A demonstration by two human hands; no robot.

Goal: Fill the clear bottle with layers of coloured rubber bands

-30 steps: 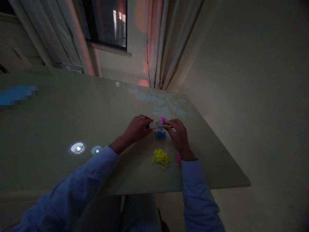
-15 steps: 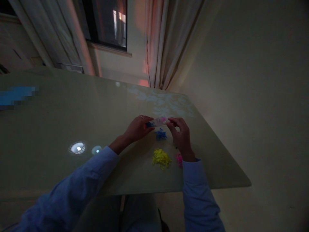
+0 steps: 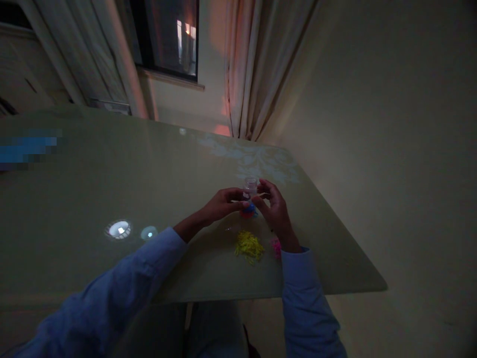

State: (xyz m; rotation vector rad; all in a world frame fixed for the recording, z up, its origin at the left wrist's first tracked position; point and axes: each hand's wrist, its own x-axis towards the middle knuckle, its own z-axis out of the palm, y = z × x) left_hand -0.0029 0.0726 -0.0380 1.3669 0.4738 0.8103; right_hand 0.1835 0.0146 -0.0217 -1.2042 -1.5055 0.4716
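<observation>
A small clear bottle [image 3: 251, 185] stands upright between my hands, its mouth uncovered at the top. My left hand [image 3: 225, 202] grips it from the left, thumb in front. My right hand [image 3: 275, 206] is at its right side, thumb against the bottle and fingers curled behind. Blue pieces [image 3: 251, 207] and a reddish patch [image 3: 246, 214] show around the bottle's lower part; whether they are inside is unclear. Closer to me lies a heap of small yellow rubber bands [image 3: 249, 246]. Pink bands [image 3: 276, 247] are partly hidden by my right wrist.
The pale glossy table [image 3: 179, 174] ends at a slanting right edge near the wall. A blurred blue object [image 3: 28, 148] lies far left. Ceiling lights reflect on the tabletop at left. Curtains [image 3: 246, 69] and a window [image 3: 167, 37] are beyond the table.
The bottle went from lying sideways between my hands to upright, and lower over the blue heap. My left hand moved slightly down and right; my right hand came in against the bottle's side.
</observation>
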